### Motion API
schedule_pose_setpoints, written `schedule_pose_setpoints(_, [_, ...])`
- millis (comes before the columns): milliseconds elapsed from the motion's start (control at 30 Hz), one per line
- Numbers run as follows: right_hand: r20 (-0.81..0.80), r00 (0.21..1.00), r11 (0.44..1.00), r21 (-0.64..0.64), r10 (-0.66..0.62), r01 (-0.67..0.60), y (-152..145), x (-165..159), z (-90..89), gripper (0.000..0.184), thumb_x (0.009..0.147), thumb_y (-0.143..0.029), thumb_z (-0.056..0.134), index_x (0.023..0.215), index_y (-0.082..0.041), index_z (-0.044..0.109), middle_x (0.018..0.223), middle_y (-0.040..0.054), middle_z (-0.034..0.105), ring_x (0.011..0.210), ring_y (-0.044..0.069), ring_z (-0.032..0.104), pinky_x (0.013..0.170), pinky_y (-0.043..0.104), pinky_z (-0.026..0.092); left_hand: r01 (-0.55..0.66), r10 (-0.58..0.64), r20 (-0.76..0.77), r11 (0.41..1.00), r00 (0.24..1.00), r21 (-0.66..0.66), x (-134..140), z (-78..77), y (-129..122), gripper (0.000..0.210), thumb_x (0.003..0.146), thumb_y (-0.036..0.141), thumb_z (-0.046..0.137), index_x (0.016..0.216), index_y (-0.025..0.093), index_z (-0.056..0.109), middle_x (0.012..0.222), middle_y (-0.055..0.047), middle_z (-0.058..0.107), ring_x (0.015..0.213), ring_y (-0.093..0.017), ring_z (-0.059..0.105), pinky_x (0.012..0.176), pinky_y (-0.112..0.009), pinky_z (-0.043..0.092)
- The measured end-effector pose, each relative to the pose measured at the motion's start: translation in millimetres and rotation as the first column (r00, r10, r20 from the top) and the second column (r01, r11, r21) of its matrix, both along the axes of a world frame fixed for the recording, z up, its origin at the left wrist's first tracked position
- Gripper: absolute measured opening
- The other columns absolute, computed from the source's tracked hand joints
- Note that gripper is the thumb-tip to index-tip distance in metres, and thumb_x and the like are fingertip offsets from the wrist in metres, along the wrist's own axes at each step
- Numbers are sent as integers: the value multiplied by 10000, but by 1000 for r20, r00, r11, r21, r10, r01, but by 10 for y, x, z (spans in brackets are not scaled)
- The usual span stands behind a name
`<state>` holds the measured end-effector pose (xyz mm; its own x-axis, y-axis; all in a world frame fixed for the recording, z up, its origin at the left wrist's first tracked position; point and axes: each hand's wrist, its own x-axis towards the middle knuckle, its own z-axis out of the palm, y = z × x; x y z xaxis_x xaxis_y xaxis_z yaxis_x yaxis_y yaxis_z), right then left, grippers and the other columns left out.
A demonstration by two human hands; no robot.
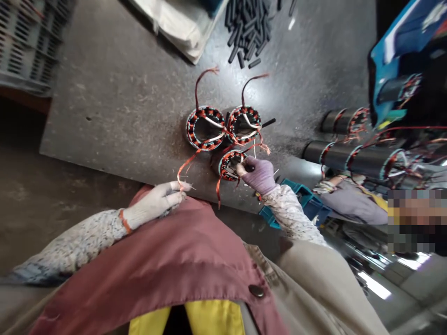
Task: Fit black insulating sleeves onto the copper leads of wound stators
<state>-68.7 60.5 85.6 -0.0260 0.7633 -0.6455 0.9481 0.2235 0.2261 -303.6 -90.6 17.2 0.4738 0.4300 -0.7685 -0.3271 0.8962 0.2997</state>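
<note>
My right hand [260, 174], in a purple glove, is curled closed on the rim of the nearest stator [232, 165], which sits close to the near edge of the dark grey table [115, 97]. My left hand [157, 202], in a white glove, rests at that same edge with its fingertips pinched shut on the end of a copper lead wire [185, 166] running back to the stator. Just beyond it two more wound stators stand side by side and touching, the left one [205, 128] and the right one [244, 124], each with a copper lead curling up and away; they block any straight push forward. Farther back lies a heap of short black sleeves [248, 28], and beside it the corner of a white sheet [178, 25]. To my right long rows of stacked stators [352, 158] crowd the tabletop, with another person's sleeve [352, 204] below them and a blue crate [300, 204] under the edge. On the left the table is bare out to its edge, beyond which a grey slatted crate [28, 42] stands. My maroon apron [181, 260] fills the space below the table edge.
</note>
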Motion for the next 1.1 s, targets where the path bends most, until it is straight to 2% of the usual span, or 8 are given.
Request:
schedule_pose_setpoints(167, [-23,1000,1000,-6,-16,16,-15,-24,120,191,759,-371,576,704,-199,637,648,28,676,615,169,613,615,258,452,-35,36,24,999,999,-38,-148,-148,-119,447,649,371,740,1046,169,705,478,60,452,410,-83,319,401,-199,241])
schedule_pose_setpoints(267, [-242,968,985,145,-60,97,148,-95,265,215,782,-377,548,660,-204,583,588,-1,614,563,136,563,565,235,445,-81,81,-11,996,997,-38,-308,-204,-171,502,663,390,726,1105,155,686,484,61,435,411,-85,316,398,-201,236])
schedule_pose_setpoints(367, [-337,941,945,313,21,91,443,-221,305,210,802,-364,535,671,-203,569,604,-5,592,568,121,548,567,227,454,-177,172,-153,984,973,-16,-485,-250,-202,485,710,407,679,1116,141,673,508,61,433,429,-84,322,408,-205,245])
schedule_pose_setpoints(600, [-131,983,954,289,126,-84,937,-409,176,157,810,-308,542,736,-189,613,650,20,616,643,153,597,634,260,495,-279,254,-254,958,933,-67,-568,-336,-258,443,741,398,637,1097,134,657,488,79,429,422,-79,312,417,-215,231])
schedule_pose_setpoints(700, [-62,981,944,288,184,-159,971,-406,133,189,834,-319,520,791,-183,643,700,43,655,690,170,626,654,267,498,-297,265,-244,949,933,-106,-521,-348,-281,447,726,407,647,1080,133,649,490,83,426,421,-76,311,415,-211,227])
schedule_pose_setpoints(933, [215,926,932,123,311,-342,905,-392,-192,268,841,-388,512,847,-178,678,758,73,709,793,234,684,698,301,476,-325,285,-265,937,921,-124,-579,-363,-285,418,747,373,612,1082,124,642,485,84,417,413,-73,304,413,-210,219])
schedule_pose_setpoints(1033, [206,931,935,127,301,-331,909,-415,-113,244,823,-389,535,830,-187,671,714,60,692,781,231,678,688,300,480,-369,324,-276,921,905,-127,-614,-409,-342,385,774,363,603,1084,139,643,501,81,420,419,-72,309,412,-210,230])
schedule_pose_setpoints(1100, [106,959,935,217,262,-280,891,-468,53,210,821,-370,536,793,-196,652,682,48,670,728,208,661,655,296,488,-384,341,-264,913,902,-135,-623,-431,-381,373,786,357,604,1093,147,639,511,83,422,423,-69,311,414,-206,236])
